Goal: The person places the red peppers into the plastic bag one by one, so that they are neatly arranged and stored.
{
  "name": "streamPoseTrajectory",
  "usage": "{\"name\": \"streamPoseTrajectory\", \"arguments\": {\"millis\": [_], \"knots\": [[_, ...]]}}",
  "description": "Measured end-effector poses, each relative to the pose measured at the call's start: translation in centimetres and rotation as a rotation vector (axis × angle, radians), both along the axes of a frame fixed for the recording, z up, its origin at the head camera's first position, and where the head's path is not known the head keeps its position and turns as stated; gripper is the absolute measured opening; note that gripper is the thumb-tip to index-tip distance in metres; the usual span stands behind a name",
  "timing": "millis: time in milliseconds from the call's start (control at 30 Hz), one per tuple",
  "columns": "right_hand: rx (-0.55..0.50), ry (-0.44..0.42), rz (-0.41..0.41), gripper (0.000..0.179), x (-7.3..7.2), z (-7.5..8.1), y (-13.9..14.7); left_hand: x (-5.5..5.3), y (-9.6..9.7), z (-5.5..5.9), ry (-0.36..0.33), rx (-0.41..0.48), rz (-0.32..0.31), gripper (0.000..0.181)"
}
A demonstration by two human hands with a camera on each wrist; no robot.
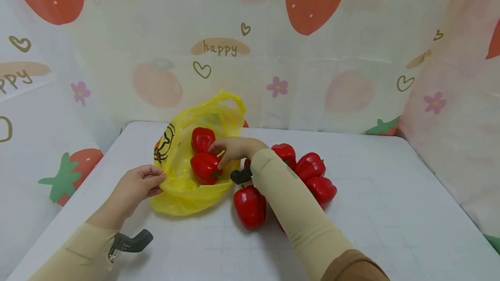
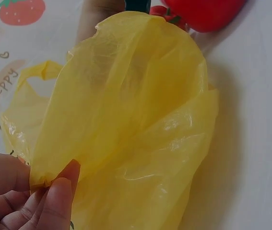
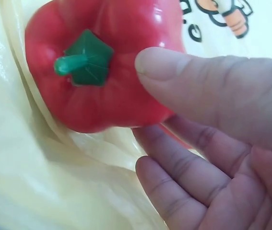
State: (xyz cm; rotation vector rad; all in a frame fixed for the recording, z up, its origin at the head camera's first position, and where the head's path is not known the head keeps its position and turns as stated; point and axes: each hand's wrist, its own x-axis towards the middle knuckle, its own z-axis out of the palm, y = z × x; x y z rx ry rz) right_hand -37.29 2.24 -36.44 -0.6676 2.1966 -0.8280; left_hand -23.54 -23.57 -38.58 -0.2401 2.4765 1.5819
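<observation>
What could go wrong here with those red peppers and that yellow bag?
The left hand pinches the edge of the yellow bag, which might slip or tear. The front bagged pepper, at the right hand, could roll back out. The right sleeve passes over loose peppers and may knock some.

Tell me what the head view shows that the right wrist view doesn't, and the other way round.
Only the head view: the left hand pinching the rim of the yellow bag, and loose red peppers on the white table.
Only the right wrist view: the palm side of the right hand, and a green cap face-on.
Both: the right hand touching a red pepper inside the bag.
</observation>
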Motion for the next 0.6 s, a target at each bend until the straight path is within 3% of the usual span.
{"name": "streamPoseTrajectory", "arguments": {"millis": [200, 600], "knots": [[-0.094, -0.003, 0.029, 0.053, -0.4, 0.6, 1.3, 0.1, 0.1, 0.1, -0.001, 0.004, 0.004, 0.037], [-0.261, 0.104, -0.041, 0.046, 0.0, 3.9, 6.4, 0.1, 0.2, 0.3, -0.008, -0.004, 0.0, 0.038]]}}
